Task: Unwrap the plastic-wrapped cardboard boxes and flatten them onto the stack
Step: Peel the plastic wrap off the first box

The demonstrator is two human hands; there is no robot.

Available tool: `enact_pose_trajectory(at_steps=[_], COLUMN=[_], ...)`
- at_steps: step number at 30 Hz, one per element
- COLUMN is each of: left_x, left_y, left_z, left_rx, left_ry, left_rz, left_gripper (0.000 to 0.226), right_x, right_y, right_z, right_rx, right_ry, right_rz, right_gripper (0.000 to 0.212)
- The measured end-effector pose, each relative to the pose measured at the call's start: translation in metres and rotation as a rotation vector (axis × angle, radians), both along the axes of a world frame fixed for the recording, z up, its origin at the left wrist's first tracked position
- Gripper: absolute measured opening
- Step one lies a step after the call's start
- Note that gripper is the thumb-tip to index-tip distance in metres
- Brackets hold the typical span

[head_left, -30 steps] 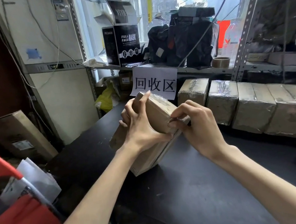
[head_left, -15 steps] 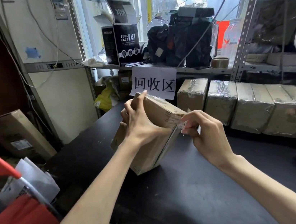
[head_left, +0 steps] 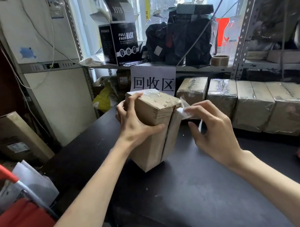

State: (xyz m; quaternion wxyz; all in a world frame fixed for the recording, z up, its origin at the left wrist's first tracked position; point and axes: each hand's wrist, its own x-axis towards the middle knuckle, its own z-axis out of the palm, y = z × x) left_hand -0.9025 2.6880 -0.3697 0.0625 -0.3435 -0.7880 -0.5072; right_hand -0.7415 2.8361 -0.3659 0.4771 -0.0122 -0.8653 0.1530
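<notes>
1 cardboard box (head_left: 151, 151), left hand (head_left: 136, 129) clasping, right hand (head_left: 213, 130) pinching crinkly film (head_left: 182, 109)

The left hand (head_left: 135, 126) grips a tilted box (head_left: 150, 151) on the black table (head_left: 195, 202), with the fingers over its top and the thumb on the near face. At the box's 3 o'clock, the right hand (head_left: 214, 133) pinches a strip of wrap (head_left: 182, 109) leading from the top corner. Wrapped boxes (head_left: 255, 107) line up from 1 to 3 o'clock, and a sign (head_left: 153, 83) hangs at 12.

Both forearms (head_left: 90, 189) bare; left grip (head_left: 137, 129), right grip (head_left: 213, 133) bare; fingers (head_left: 198, 107) long, slender.
</notes>
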Motion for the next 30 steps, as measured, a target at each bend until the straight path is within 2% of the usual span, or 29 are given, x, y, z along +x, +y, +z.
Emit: enact_pose_trajectory(at_steps=[3,5,8,11,14,19,23,28,30], left_x=[0.0,-0.001,-0.001,-0.004,-0.002,0.002,0.001,0.008,0.01], left_y=[0.003,0.004,-0.001,-0.007,-0.007,-0.005,-0.003,0.003,0.006], left_z=[0.001,0.001,-0.004,-0.009,-0.009,-0.001,-0.002,-0.009,-0.008], left_rx=[0.044,0.031,-0.023,-0.014,-0.034,-0.038,0.0,0.044,0.029], left_ry=[-0.007,0.039,0.08,0.089,0.083,0.082,0.059,0.119,0.159], left_rz=[-0.044,-0.058,-0.1,-0.155,-0.2,-0.212,-0.204,-0.163,-0.163], left_gripper=[0.103,0.102,0.101,0.103,0.102,0.1,0.094,0.099,0.102], right_x=[-0.001,0.001,0.003,-0.004,-0.011,-0.01,-0.001,0.009,0.01], right_y=[-0.007,-0.008,0.001,0.016,0.023,0.029,0.029,0.024,0.02], right_z=[0.006,0.009,0.019,0.025,0.016,0.006,0.001,0.005,0.006], right_rx=[0.046,0.133,0.025,-0.111,-0.051,0.029,0.048,-0.251,-0.395], right_ry=[0.089,0.074,-0.035,-0.157,-0.355,-0.179,-0.128,-0.095,-0.084], right_rz=[-0.065,-0.113,0.02,0.054,0.17,0.088,0.029,0.057,0.012], right_gripper=[0.042,0.049,0.061,0.057,0.062,0.03,0.027,0.023,0.01])
